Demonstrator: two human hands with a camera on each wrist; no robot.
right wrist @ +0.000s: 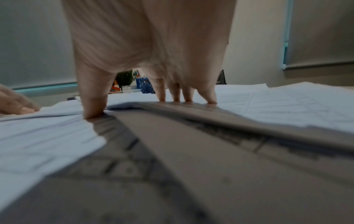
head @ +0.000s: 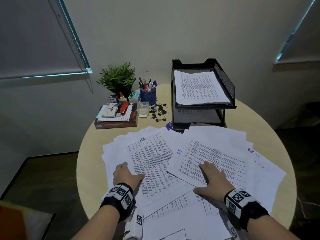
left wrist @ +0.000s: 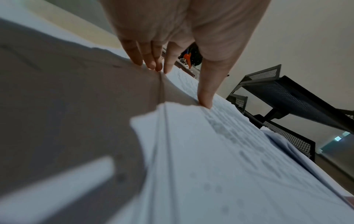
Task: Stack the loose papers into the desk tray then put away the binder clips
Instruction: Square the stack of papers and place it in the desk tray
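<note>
Loose printed papers [head: 155, 158] lie fanned across the round table [head: 270, 129]. My left hand [head: 129, 172] rests on the left sheets, fingers straight and thumb spread; in the left wrist view its fingertips [left wrist: 153, 63] press the papers [left wrist: 210, 151]. My right hand [head: 207, 179] lies flat on the right-hand sheets, and the right wrist view shows its fingertips [right wrist: 178, 97] pushing down on the pile [right wrist: 268, 103]. Behind stands the black mesh desk tray [head: 226, 84] with papers in its top tier. Black binder clips [head: 159, 110] lie scattered left of the tray.
A small clear box [head: 143, 109] stands next to the clips. Behind it are a blue pen cup [head: 148, 96], a potted plant [head: 117, 78] and a stack of books with a stapler [head: 116, 116]. Some papers overhang the table's near edge.
</note>
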